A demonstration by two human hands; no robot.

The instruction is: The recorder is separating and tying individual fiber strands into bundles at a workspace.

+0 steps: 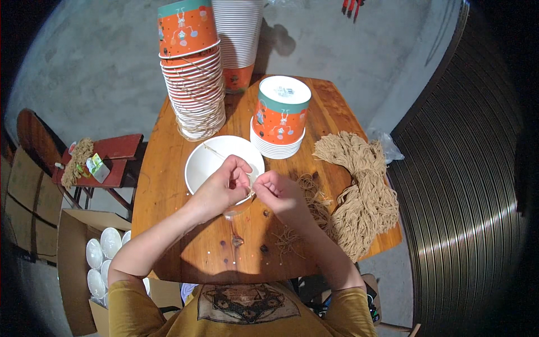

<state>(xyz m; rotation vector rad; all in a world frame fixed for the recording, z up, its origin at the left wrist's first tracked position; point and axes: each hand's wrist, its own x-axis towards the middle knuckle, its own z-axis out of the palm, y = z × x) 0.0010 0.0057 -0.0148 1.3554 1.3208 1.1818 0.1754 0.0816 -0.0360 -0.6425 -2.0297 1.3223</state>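
A white paper bucket (pixel 203 164) stands on the wooden table, its open mouth facing up. My left hand (pixel 220 188) is over its near rim, fingers closed in a pinch on a thin tan cord (pixel 213 151) that runs back across the bucket's inside. Close beside it, my right hand (pixel 281 196) pinches the same cord at the rim; its fingertips partly hide the strand. Loose tan strands (pixel 314 202) lie under and past my right wrist. A thick bundle of tan cords (pixel 362 194) is spread along the table's right side.
A tall stack of orange paper buckets (pixel 193 95), cords around it, stands behind left, another stack (pixel 238 33) behind it. Upside-down buckets (pixel 282 121) stand far right of the white one. A cardboard box (pixel 76 264) with white round containers is lower left; a red bench (pixel 120 147) is beyond.
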